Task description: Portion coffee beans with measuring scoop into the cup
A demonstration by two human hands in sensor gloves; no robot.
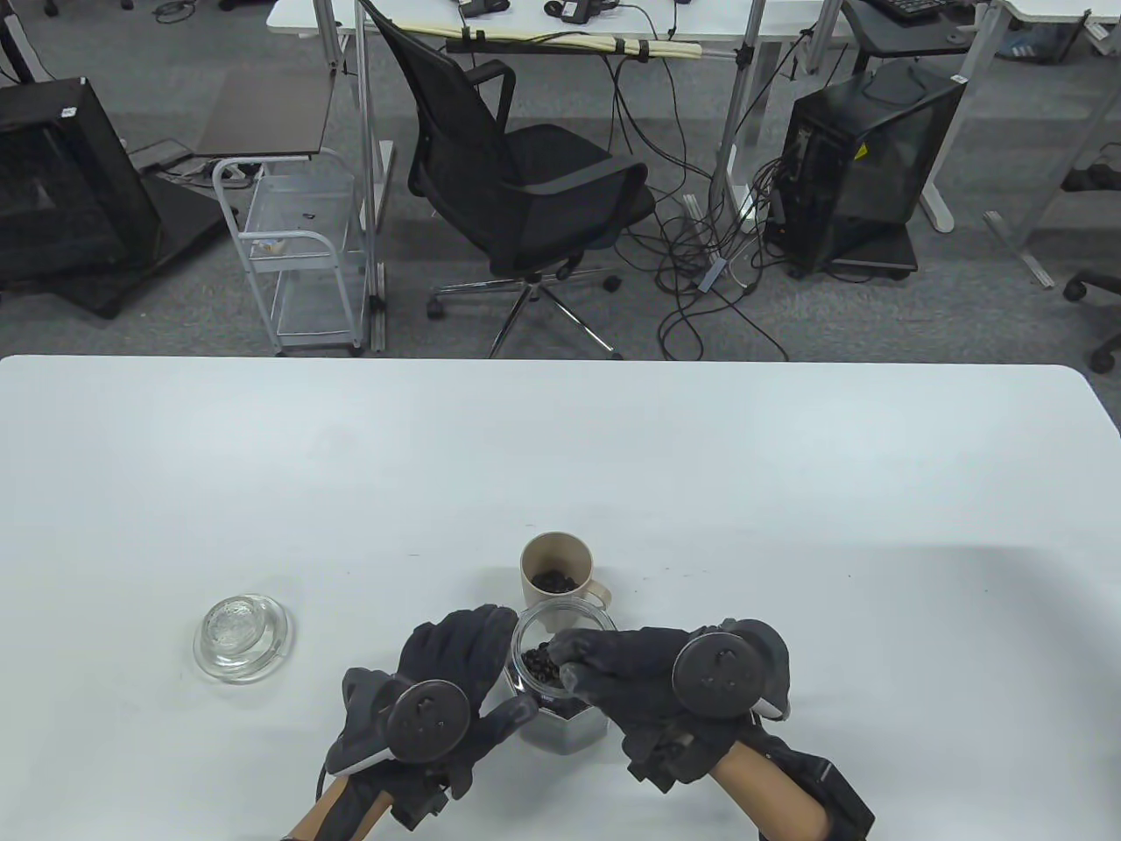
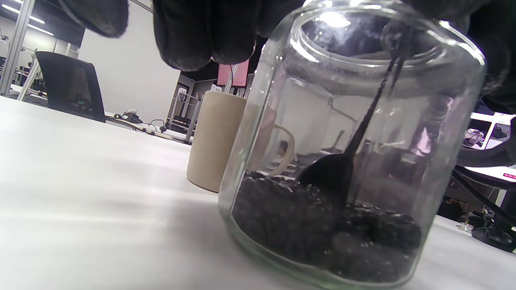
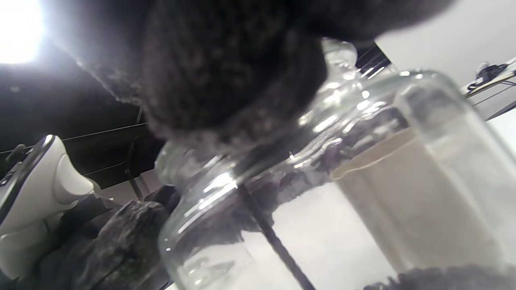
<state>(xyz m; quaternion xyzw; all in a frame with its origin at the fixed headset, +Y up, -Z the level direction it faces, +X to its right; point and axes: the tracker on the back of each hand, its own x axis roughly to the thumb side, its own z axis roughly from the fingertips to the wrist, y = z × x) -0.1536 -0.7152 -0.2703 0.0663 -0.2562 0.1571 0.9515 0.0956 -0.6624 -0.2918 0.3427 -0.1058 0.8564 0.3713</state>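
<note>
A person's gloved right hand [image 1: 652, 679] reaches over the mouth of a glass jar [image 1: 560, 692] of coffee beans [image 2: 322, 229], its fingertips bunched on the thin dark handle of a measuring scoop [image 2: 334, 173] whose bowl sits down in the beans. The left hand [image 1: 447, 692] wraps the jar's side, fingers curled against the glass, steadying it on the white table [image 1: 560, 455]. The two hands are close together, with only the jar between them.

A beige cup [image 1: 558, 580] stands just beyond the jar, touching or nearly touching its far side, with some beans already lying in the bottom. The jar's glass lid [image 1: 243, 635] rests well off to the left of the left hand.

The step in hand looks like loading the scoop. To do it well, the bowl should likely be pushed under the beans and levelled before it rises, then lifted straight up through the jar's narrower neck so nothing knocks the rim and spills. The left hand's hold should stay firm while the scoop clears the mouth.

The right wrist is raised, palm down, fingers pointing down into the opening; the left forearm comes in low, with the hand set sideways against the jar.
</note>
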